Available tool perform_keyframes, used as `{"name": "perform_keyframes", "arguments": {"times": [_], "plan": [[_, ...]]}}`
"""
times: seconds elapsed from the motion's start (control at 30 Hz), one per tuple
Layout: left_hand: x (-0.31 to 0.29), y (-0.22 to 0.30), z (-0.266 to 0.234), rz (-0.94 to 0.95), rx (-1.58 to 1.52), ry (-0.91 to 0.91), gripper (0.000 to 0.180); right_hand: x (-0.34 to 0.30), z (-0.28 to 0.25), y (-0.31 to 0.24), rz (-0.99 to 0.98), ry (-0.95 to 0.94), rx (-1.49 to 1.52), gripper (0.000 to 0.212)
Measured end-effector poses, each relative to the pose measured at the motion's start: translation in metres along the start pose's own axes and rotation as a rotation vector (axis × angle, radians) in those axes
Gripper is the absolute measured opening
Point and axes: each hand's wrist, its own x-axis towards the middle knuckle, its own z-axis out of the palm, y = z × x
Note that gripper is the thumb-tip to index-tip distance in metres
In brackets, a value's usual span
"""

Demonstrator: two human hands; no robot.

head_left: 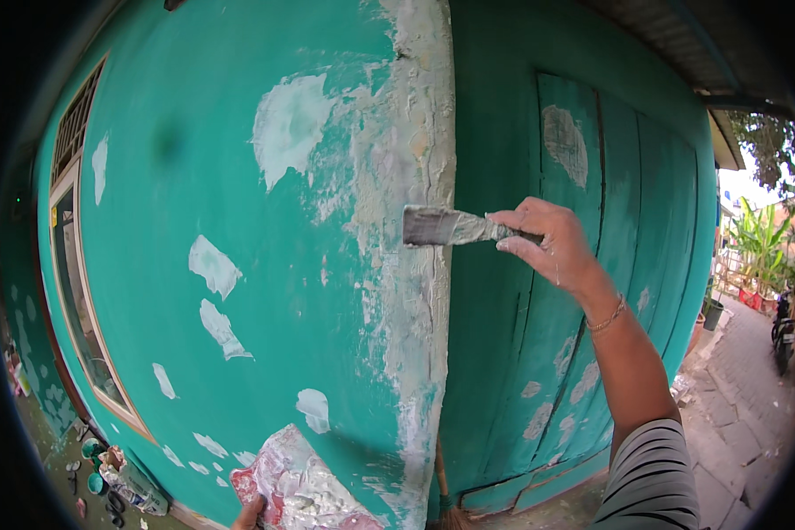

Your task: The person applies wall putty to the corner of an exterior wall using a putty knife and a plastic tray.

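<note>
My right hand [548,243] is closed round the handle of a putty knife [446,227], its flat blade pointing left across the rough, putty-covered corner [420,132] of a green wall [177,318]. Whether the blade touches the corner I cannot tell. Low in the picture, my left hand [250,514] grips the edge of a red-and-white board or sheet [296,486] heaped with white putty [314,499]; only a few of its fingers show. Pale dried patches [291,128] of filler dot the wall left of the corner.
Right of the corner are green door-like panels [614,221]; a broom [450,508] leans at their foot. At far left stand a window [84,291], a bag [132,481], small pots [93,448] and sandals [115,508]. A paved alley [733,397] runs off at right.
</note>
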Motion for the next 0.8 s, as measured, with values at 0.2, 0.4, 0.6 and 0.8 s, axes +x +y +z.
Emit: {"name": "perform_keyframes", "arguments": {"times": [0.2, 0.4, 0.6, 0.8], "plan": [[-0.004, 0.003, 0.005, 0.005, -0.038, -0.022, 0.046, 0.04, -0.009, 0.035, 0.043, 0.064, 0.133, 0.035], [0.01, 0.001, -0.013, 0.011, -0.049, -0.001, 0.045, 0.068, -0.021, 0.042, 0.205, 0.11, 0.328, 0.035], [0.014, 0.004, -0.016, -0.017, -0.041, -0.012, 0.045, 0.029, 0.005, 0.019, 0.28, 0.067, 0.358, 0.035], [0.011, 0.006, -0.015, -0.041, -0.038, -0.024, 0.045, -0.033, 0.033, -0.004, 0.188, -0.001, 0.107, 0.03]]}}
